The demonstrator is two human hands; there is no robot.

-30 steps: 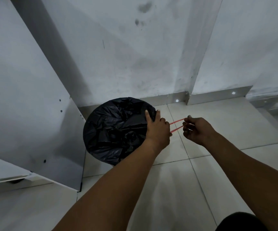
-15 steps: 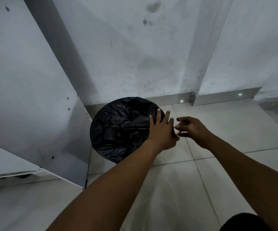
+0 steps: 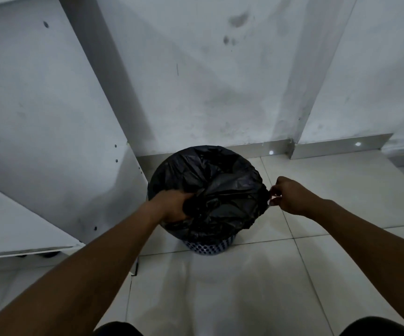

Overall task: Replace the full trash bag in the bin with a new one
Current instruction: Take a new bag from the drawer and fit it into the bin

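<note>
Head view, looking down at the floor corner. I have 2 bare hands on 1 black trash bag, which is stretched over the mouth of a round perforated bin; only a strip of the bin's dotted wall shows below the bag's overhang. The bin stands on pale floor tiles, close to the white wall and just beside a white cabinet panel on its left.

Left hand: fingers curled into the plastic at the near-left part of the rim, gripping a bunched fold. My read is that it holds that side so the bag cannot slide while the other side is worked.

Right hand: fingers pressed together in a pinch at the bag's right edge, where the plastic gathers to a small point. I cannot tell whether it pinches a tie or just the film; too small and dark.

The 2 hands sit on roughly opposite sides, which keeps the rim taut across the opening.

Whether this is the full bag being gathered for lifting or the new one being seated, I cannot tell. The crumpled plastic across the opening hides whatever is inside.

Risk, as I judge it: thin film could tear at the pinch, and the light bin might tip if pulled sideways.
</note>
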